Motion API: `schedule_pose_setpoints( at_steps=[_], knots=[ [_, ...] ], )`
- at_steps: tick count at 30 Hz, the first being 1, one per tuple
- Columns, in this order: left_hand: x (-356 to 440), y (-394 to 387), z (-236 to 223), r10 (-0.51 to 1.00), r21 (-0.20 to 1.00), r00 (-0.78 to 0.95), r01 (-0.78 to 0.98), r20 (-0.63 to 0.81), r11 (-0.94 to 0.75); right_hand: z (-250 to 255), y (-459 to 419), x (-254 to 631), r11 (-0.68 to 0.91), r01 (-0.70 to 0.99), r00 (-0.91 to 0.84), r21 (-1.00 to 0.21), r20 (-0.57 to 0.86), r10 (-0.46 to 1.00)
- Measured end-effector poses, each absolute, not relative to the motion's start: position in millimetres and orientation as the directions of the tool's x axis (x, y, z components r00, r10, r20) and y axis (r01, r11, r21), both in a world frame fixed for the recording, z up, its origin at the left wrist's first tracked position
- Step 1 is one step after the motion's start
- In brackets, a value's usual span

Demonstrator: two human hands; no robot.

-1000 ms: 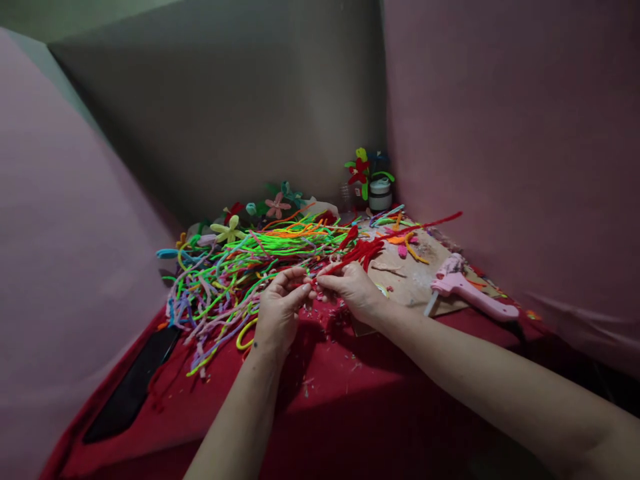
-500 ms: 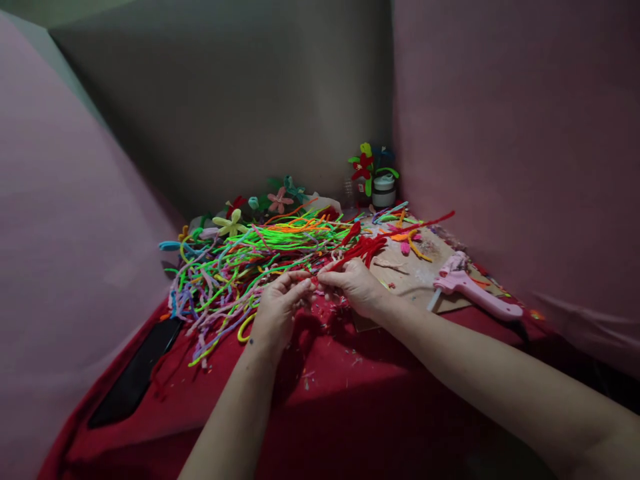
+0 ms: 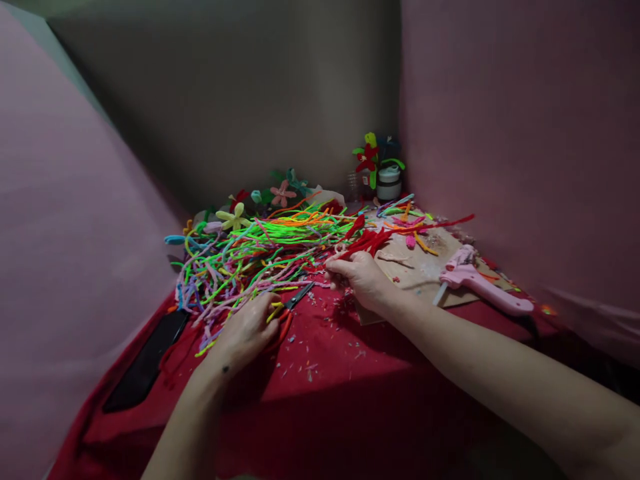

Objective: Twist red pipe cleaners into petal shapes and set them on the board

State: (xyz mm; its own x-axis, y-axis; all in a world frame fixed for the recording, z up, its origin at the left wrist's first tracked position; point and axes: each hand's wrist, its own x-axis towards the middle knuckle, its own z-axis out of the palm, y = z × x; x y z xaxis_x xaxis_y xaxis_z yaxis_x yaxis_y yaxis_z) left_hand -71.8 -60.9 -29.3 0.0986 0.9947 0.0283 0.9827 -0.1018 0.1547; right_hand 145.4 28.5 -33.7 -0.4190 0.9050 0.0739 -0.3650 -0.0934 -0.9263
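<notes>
My left hand (image 3: 253, 327) has its fingers closed on the handles of a pair of scissors (image 3: 299, 296), one handle yellow and one orange-red. The dark blades point up and to the right, just over the red cloth. My right hand (image 3: 363, 280) pinches red pipe cleaners (image 3: 373, 240), whose loops and long ends stick out beyond the fingers to the right. A large heap of coloured pipe cleaners (image 3: 270, 243), green, pink, purple and orange, lies just beyond both hands.
A pink glue gun (image 3: 485, 287) rests on a cardboard sheet (image 3: 415, 270) at right. At left lies a black phone (image 3: 145, 363). Behind stand pipe-cleaner flowers (image 3: 283, 193) and a lidded pot (image 3: 389, 183). Small clippings dot the red cloth (image 3: 320, 360).
My left hand has left my right hand's fingertips, moved down and left, and taken hold of the scissors. My right hand keeps the red pipe cleaners nearly in place.
</notes>
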Motion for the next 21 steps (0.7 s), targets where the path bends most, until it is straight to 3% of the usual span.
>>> schedule_pose_setpoints(
  at_steps=[7,12,17,21],
  knots=[
    [-71.5,-60.7,-42.7,0.999,0.057,0.002,0.998,0.037,-0.004,-31.6,28.2,146.0,-0.108,-0.383,-0.418,-0.917,0.068,0.906],
    [-76.3,-72.7,-43.0,0.971,0.060,-0.051,0.997,0.234,0.038,-32.9,28.7,146.2,-0.030,-0.408,-0.387,-0.913,0.143,0.911],
    [-64.1,-86.9,-33.6,0.919,-0.025,0.039,0.999,0.392,-0.031,-34.2,28.8,145.8,0.017,-0.417,-0.352,-0.909,0.178,0.919],
    [-40.3,-93.7,-28.6,0.937,-0.136,0.047,0.991,0.347,0.000,-33.6,27.7,145.9,-0.017,-0.408,-0.339,-0.913,0.134,0.931]
  ],
)
